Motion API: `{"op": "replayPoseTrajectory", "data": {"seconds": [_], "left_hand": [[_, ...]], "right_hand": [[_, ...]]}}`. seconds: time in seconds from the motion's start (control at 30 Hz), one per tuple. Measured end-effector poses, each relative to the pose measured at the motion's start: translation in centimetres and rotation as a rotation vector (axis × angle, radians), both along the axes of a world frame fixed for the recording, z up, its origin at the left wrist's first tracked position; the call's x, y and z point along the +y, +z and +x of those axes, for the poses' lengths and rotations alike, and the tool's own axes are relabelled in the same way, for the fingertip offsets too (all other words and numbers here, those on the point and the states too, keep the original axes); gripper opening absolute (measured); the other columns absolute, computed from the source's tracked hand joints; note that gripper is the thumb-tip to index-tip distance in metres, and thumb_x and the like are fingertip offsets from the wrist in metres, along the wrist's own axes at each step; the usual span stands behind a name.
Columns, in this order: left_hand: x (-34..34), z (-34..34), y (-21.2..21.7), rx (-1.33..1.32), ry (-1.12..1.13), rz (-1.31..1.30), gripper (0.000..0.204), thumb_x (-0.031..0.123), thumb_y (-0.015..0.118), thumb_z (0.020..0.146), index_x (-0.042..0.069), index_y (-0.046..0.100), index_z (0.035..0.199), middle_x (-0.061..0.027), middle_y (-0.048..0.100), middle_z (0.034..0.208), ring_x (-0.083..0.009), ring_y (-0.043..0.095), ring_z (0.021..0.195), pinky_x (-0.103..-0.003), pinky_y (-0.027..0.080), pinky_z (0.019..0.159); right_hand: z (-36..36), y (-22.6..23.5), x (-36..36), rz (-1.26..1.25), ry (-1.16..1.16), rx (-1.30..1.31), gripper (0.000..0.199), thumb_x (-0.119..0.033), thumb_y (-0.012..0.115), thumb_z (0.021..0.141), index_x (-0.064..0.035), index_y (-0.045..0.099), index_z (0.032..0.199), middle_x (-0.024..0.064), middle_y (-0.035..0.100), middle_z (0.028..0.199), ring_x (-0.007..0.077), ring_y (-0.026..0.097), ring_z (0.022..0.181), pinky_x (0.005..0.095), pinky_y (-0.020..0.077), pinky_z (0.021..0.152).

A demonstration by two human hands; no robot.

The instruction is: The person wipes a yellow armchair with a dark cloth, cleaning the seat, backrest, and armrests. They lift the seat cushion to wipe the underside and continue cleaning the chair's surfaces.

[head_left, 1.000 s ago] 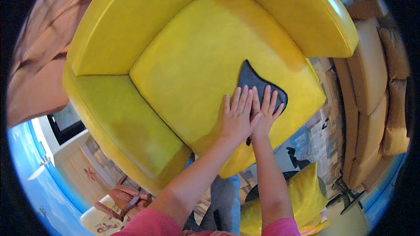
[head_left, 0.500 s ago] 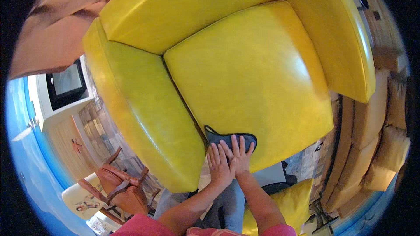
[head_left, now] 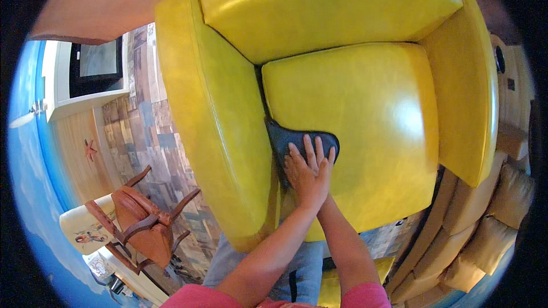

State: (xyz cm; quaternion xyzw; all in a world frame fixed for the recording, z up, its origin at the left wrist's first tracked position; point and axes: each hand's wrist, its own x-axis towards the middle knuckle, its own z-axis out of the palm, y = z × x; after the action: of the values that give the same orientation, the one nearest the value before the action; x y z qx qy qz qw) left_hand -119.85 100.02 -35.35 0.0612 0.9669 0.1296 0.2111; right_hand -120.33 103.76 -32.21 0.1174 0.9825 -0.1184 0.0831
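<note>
A dark grey cloth with black edging lies on the seat of a yellow leather armchair, beside the crevice along its left armrest. My left hand overlaps my right hand, covering part of it. The fingers of my right hand are stretched out flat on the cloth and spread apart. Neither hand is closed round anything; both palms face down. The cloth's lower portion and the right palm are hidden under the hands.
A brown wooden chair stands on the patterned plank floor at left, near a white cabinet. A tan sofa with cushions runs along the right.
The hands and cloth have moved farther up the seat along the left armrest. The left hand now overlaps the right more fully. The view has shifted, bringing more of the backrest into sight.
</note>
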Motion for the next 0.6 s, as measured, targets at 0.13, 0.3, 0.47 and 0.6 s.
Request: {"op": "replayPoseTrajectory", "data": {"seconds": [0.13, 0.3, 0.47, 0.6], "left_hand": [[0.6, -2.9, 3.1, -0.209, 0.276, 0.175, 0.095, 0.053, 0.054, 0.091, -0.014, 0.019, 0.147, -0.0392, 0.019, 0.151, -0.0536, 0.022, 0.14, -0.052, 0.021, 0.117], [2.1, -8.5, 2.3, -0.113, 0.399, 0.167, 0.089, 0.052, 0.051, 0.09, -0.013, 0.027, 0.146, -0.0456, 0.024, 0.145, -0.0557, 0.027, 0.138, -0.053, 0.024, 0.116], [4.7, -14.7, 1.0, 0.054, 0.314, 0.091, 0.096, 0.061, 0.054, 0.087, -0.007, 0.025, 0.149, -0.041, 0.024, 0.149, -0.0552, 0.025, 0.138, -0.054, 0.022, 0.117], [5.8, -17.7, 1.1, 0.157, 0.291, 0.046, 0.089, 0.066, 0.048, 0.089, 0.002, 0.034, 0.149, -0.032, 0.031, 0.15, -0.0488, 0.025, 0.141, -0.055, 0.023, 0.115]], "right_hand": [[2.3, -1.1, 0.5, -0.066, -0.014, -0.094, 0.056, -0.04, 0.051, 0.094, -0.0375, 0.039, 0.148, 0.004, 0.026, 0.161, 0.0323, 0.02, 0.149, 0.0684, 0.0122, 0.112], [-3.9, -0.1, 1.5, -0.21, -0.049, -0.118, 0.057, -0.039, 0.051, 0.094, -0.0346, 0.039, 0.149, 0.0005, 0.018, 0.163, 0.027, 0.014, 0.15, 0.0697, 0.0062, 0.111], [-11.6, -0.7, 2.7, -0.132, -0.081, -0.122, 0.051, -0.043, 0.044, 0.098, -0.0429, 0.035, 0.148, 0.0004, 0.016, 0.164, 0.029, 0.011, 0.151, 0.0737, 0.0059, 0.108], [-14.9, -0.3, 3.4, -0.166, -0.1, -0.126, 0.054, -0.044, 0.044, 0.098, -0.0405, 0.03, 0.151, -0.0007, 0.014, 0.164, 0.0286, 0.01, 0.151, 0.0726, 0.0049, 0.109]]}}
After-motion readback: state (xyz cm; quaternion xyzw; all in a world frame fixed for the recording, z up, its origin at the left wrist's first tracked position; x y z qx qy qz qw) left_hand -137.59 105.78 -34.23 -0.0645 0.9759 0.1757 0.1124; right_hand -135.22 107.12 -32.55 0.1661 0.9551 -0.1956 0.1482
